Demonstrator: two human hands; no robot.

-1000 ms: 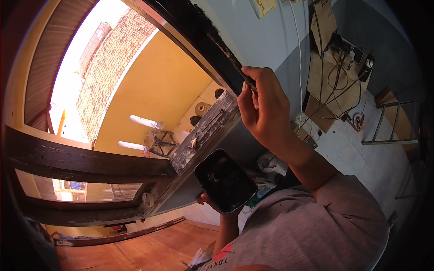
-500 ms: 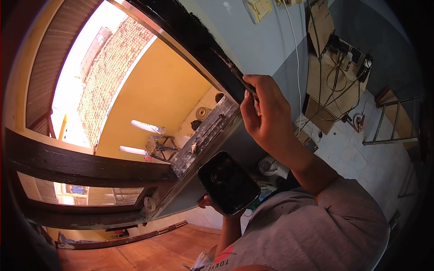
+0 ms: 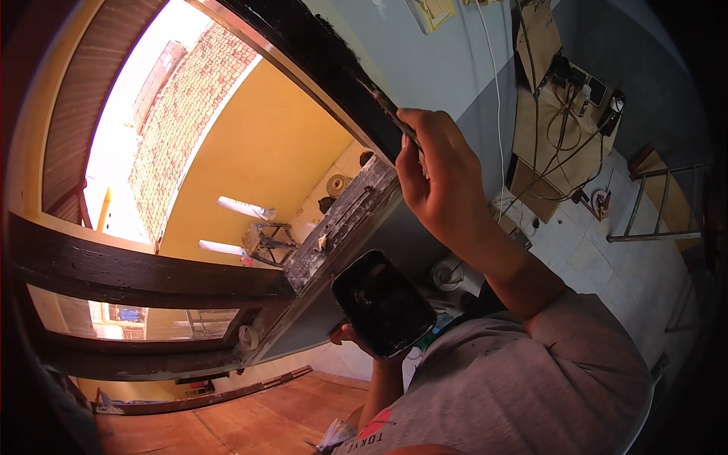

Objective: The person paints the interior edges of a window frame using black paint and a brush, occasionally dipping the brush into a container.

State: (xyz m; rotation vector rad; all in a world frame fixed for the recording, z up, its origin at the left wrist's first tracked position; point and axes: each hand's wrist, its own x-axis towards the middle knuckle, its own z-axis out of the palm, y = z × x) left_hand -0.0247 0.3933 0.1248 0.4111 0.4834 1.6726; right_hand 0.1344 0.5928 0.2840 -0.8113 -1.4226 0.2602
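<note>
My right hand [image 3: 446, 178] is closed round a thin paintbrush [image 3: 388, 110], its bristle end up along the black window frame [image 3: 315, 49]. The brush lies against the edge of the frame where it meets the grey-blue wall. Lower down, my left hand [image 3: 350, 335] holds a black, rounded rectangular tub [image 3: 398, 315] from beneath and behind. Its inside is coated with dark, glossy paint. Most of the left hand's fingers are hidden by the tub; a few show at its left side.
A rough, paint-spotted sill [image 3: 341, 220] runs below the opening, beside a dark crossbar [image 3: 152, 269]. Tape rolls [image 3: 248, 337] sit near the lower pane. At right are cardboard [image 3: 557, 136] with tangled cables, a white cord [image 3: 497, 91] down the wall, and a metal ladder [image 3: 660, 205].
My right hand has shifted slightly up and left along the frame with the paintbrush. The tub in my left hand stays nearly in place, tilted a little differently.
</note>
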